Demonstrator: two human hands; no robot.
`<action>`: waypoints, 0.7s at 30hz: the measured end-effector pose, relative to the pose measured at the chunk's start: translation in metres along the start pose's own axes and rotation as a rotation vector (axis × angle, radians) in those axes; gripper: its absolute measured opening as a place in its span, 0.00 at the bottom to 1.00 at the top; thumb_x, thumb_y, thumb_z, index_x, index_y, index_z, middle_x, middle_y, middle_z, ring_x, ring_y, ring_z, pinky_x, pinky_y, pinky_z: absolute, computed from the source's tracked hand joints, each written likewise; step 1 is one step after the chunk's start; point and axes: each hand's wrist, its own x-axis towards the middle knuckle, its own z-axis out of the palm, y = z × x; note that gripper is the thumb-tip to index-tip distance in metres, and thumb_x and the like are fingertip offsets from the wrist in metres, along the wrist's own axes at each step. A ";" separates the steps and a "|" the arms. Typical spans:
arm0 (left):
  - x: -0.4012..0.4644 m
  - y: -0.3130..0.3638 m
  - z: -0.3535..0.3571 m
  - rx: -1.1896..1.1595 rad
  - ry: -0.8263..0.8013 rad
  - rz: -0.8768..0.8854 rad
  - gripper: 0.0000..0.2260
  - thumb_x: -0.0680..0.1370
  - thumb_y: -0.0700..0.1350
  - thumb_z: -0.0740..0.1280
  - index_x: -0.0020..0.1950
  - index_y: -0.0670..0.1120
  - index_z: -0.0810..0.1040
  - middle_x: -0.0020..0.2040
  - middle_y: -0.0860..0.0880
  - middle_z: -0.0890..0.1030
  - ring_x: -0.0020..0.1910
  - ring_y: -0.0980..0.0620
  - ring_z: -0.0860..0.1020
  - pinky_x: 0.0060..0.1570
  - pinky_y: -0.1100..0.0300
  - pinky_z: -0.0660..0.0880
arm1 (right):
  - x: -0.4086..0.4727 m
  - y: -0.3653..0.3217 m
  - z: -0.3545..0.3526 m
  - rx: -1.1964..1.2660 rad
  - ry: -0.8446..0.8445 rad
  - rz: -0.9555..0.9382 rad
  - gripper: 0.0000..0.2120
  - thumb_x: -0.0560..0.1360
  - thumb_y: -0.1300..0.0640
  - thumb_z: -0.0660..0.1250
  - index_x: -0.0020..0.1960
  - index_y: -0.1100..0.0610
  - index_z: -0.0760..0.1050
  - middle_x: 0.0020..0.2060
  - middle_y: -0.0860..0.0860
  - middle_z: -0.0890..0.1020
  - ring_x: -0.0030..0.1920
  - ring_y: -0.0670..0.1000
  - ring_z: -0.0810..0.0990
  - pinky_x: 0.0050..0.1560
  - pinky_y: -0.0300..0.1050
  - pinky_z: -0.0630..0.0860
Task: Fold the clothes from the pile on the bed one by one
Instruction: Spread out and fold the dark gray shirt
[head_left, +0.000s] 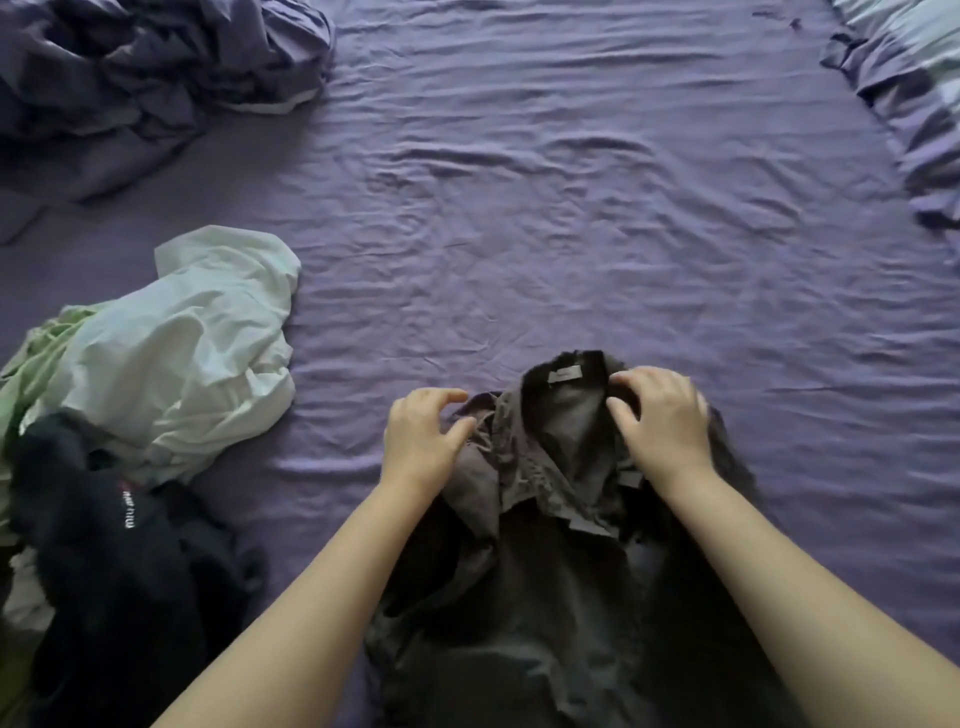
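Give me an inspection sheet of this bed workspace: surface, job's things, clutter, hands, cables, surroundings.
Surface: purple bedsheet, wrinkled all over.
Job's things: grey collared shirt lies collar away from the person, label showing, not yet folded; pile at the left holds a white garment, a light green garment and a black garment with white lettering.
Clutter: bunched purple bedding at far left.
Hands: left hand and right hand rest on the shirt either side of the collar, fingers curled into the cloth.
Cables: nothing seen.
Surroundings: ruffled pillow at far right.
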 end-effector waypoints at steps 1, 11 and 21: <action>-0.010 -0.008 0.000 0.003 0.007 0.011 0.13 0.70 0.51 0.70 0.52 0.48 0.82 0.51 0.49 0.82 0.54 0.46 0.78 0.57 0.50 0.72 | -0.005 -0.006 0.011 -0.018 -0.005 -0.063 0.11 0.73 0.54 0.68 0.54 0.55 0.80 0.55 0.54 0.80 0.62 0.57 0.73 0.65 0.58 0.63; -0.045 -0.049 -0.005 0.137 -0.379 0.224 0.27 0.66 0.47 0.63 0.66 0.56 0.74 0.72 0.47 0.67 0.72 0.48 0.64 0.70 0.52 0.64 | -0.015 -0.048 0.068 -0.048 -0.099 -0.233 0.09 0.69 0.54 0.73 0.46 0.57 0.82 0.50 0.53 0.82 0.61 0.59 0.75 0.64 0.65 0.63; 0.003 -0.063 -0.082 -0.477 -0.364 -0.073 0.15 0.77 0.32 0.64 0.54 0.51 0.81 0.51 0.58 0.84 0.54 0.60 0.80 0.56 0.67 0.74 | 0.018 -0.046 0.053 0.244 -0.121 -0.099 0.11 0.72 0.60 0.72 0.54 0.59 0.81 0.47 0.57 0.83 0.50 0.58 0.78 0.53 0.48 0.71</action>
